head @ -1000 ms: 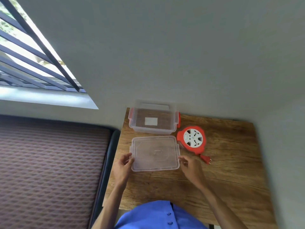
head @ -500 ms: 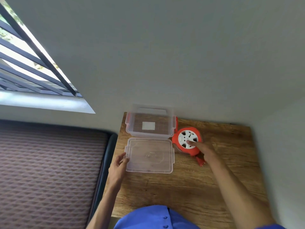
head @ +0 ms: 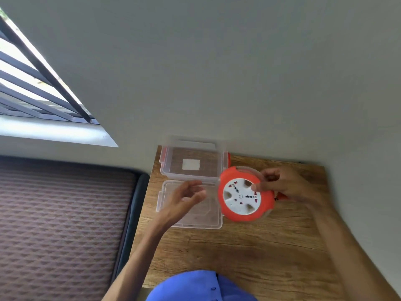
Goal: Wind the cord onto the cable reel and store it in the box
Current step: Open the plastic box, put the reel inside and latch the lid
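Note:
The round orange cable reel (head: 233,211) with its white socket face is lifted off the table, tilted toward me. My right hand (head: 282,184) grips its right edge, thumb on the white face. A bit of the orange plug (head: 282,196) pokes out under that hand; the cord itself is hidden. My left hand (head: 184,197) hovers with fingers apart over the clear lid (head: 208,216), holding nothing. The clear plastic box (head: 193,160) with orange latches stands open at the table's far left corner, holding only a white label.
The wooden table (head: 249,253) butts against a grey wall at the back and right. A dark patterned mattress (head: 60,224) lies along the table's left edge. A barred window (head: 32,83) is at upper left.
My right hand left the lid, reached the reel and lifted it toward me. My left hand let go of the lid and rose above it.

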The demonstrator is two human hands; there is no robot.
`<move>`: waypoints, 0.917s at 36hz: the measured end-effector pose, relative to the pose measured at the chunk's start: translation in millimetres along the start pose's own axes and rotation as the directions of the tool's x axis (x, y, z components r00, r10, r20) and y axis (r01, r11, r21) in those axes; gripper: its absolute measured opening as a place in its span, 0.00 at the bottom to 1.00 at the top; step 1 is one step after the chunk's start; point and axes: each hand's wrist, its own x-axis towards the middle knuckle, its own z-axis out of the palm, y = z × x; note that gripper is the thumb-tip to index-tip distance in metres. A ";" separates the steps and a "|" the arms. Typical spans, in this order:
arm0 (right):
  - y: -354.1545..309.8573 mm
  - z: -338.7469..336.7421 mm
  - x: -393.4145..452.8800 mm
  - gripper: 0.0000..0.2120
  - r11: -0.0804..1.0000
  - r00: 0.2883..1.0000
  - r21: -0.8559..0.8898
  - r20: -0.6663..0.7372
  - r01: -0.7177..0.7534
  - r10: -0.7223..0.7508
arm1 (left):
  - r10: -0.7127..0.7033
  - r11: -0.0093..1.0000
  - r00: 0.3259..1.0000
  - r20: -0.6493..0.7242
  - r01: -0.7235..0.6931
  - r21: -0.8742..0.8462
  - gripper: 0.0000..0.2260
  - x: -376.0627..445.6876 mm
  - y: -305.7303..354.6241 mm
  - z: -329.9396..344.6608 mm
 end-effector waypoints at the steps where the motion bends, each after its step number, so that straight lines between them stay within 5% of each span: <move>1: -7.4 6.4 -1.7 0.23 1.000 1.000 0.015 0.017 0.021 -0.022 | -0.014 0.998 0.996 0.084 0.019 -0.053 0.28 2.5 7.4 7.2; 3: -19.4 21.0 -1.2 0.19 0.997 0.996 0.026 0.038 0.074 -0.075 | 0.006 0.988 0.988 0.152 0.018 -0.156 0.22 5.2 16.6 16.3; 6: -32.7 38.1 5.5 0.16 0.987 0.992 0.100 0.000 0.128 -0.128 | 0.005 0.956 1.000 0.008 -0.003 -0.293 0.16 6.8 20.3 14.4; 11: -28.5 42.3 24.7 0.29 0.968 0.935 0.233 -0.356 0.093 -0.004 | -0.045 0.914 0.977 -0.210 -0.045 -0.403 0.23 17.4 4.1 -17.5; 14: -19.7 54.9 35.2 0.34 0.918 0.971 0.377 -0.148 -0.122 0.190 | -0.027 0.910 0.960 -0.278 -0.091 -0.404 0.22 23.4 5.9 -36.7; 17: -25.2 77.3 52.2 0.23 0.711 0.989 0.687 0.122 -0.149 0.089 | -0.001 0.917 0.960 -0.281 -0.112 -0.384 0.22 31.1 17.8 -48.5; 20: -39.1 85.1 71.1 0.14 0.519 0.999 0.854 0.027 -0.045 0.042 | 0.019 0.948 0.956 -0.294 -0.111 -0.300 0.18 41.4 30.5 -56.4; 28: -51.3 94.5 104.9 0.22 0.632 0.984 0.765 -0.179 0.127 0.018 | 0.001 0.992 0.968 -0.251 -0.033 -0.124 0.17 81.2 36.0 -69.8; 33: -42.5 110.2 127.4 0.23 0.803 0.917 0.557 -0.397 0.210 0.035 | -0.038 0.999 0.950 -0.309 0.029 -0.033 0.14 114.0 22.8 -64.8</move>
